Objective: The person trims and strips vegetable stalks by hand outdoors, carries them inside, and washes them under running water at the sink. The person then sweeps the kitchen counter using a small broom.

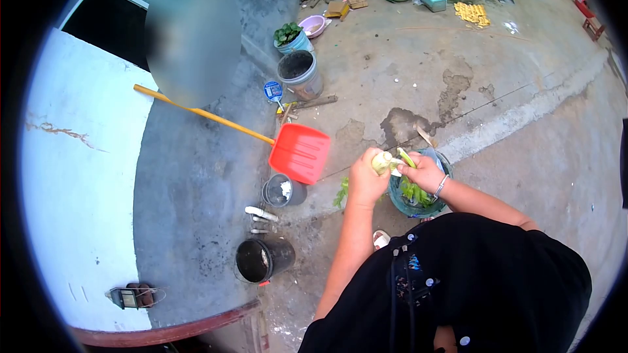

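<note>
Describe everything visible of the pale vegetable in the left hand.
The vegetable has a thick, whitish-green base poking out of the closed left hand. Green leaves beside that wrist look like its other end. The right hand, close beside it, holds a green stalk; whether this is attached is unclear. It is held up near the green tub.

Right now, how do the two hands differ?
Grip: the left hand wraps a pale vegetable base; the right hand grips a green stalk.
Wrist: the left hand's is bare; the right hand's wears a bracelet.
Place: in view, the right hand overlaps the tub; the left hand is mostly left of it.
Shared: both are gloveless and gripping.
</note>
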A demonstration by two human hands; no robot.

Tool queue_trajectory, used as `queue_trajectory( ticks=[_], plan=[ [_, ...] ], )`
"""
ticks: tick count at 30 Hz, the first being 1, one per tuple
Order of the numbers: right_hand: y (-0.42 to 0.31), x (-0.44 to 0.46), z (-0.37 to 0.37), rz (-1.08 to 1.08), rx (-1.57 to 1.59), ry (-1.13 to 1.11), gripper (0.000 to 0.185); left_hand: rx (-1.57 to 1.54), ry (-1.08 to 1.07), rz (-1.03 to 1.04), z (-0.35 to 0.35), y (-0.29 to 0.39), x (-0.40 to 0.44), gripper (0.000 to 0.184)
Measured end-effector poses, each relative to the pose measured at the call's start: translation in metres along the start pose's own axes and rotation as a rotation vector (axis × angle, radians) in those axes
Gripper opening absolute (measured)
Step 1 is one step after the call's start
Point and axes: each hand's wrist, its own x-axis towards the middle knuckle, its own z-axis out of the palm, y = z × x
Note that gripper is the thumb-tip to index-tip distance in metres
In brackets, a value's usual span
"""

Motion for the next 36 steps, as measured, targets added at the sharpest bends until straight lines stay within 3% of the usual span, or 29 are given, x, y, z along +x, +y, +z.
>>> queue_trajectory(
  ticks=[5,7,11,14,20,22,36],
  plan=[
    [0.012,0.001,0.006,-0.224,0.066,0.093,0.024,-0.031,0.028,-0.003,0.0,-0.002,-0.002,0.021],
    [-0.006,-0.006,0.0,-0.002,0.288,-0.04,0.024,-0.035,0.03,0.004,0.0,-0.003,-0.002,0.021],
    [0.003,-0.006,-0.002,0.15,0.404,-0.138,0.019,0.012,-0.016,-0.032,-0.005,0.002,-0.004,0.021],
    [-0.002,-0.011,0.003,0.11,0.362,-0.095,0.015,0.03,-0.043,-0.117,-0.004,0.006,-0.007,0.022],
    [0.004,-0.011,0.009,-0.007,0.221,-0.028,0.016,-0.017,-0.128,-0.072,-0.001,-0.002,-0.013,0.024],
    [0.006,-0.011,0.013,-0.232,0.067,0.041,0.014,-0.022,-0.1,-0.068,-0.002,0.001,-0.014,0.024],
    [0.022,-0.009,0.007,-0.247,0.012,0.122,0.015,-0.034,0.014,-0.01,-0.005,-0.002,-0.015,0.024]
  ],
)
